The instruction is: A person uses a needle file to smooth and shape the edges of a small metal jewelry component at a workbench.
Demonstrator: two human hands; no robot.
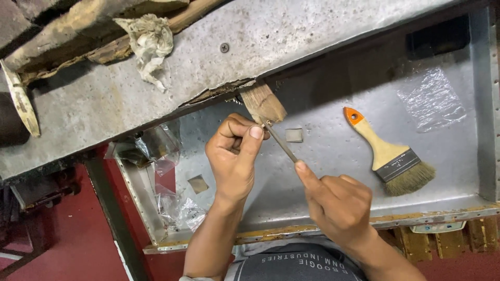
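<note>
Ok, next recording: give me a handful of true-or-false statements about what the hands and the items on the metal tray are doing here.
1. The left hand pinches a small object against the thin metal file. True.
2. The right hand holds the wooden-handled paintbrush with the orange tip. False: the brush lies untouched on the grey metal tray; the right hand holds the file's lower end.
3. A crumpled pale rag lies on the grey metal beam. True.
4. The worn wooden block lies beside the brush. False: it sticks out from under the beam's edge, just above the left hand.
5. A small grey square piece lies on the tray near the file. True.
</note>
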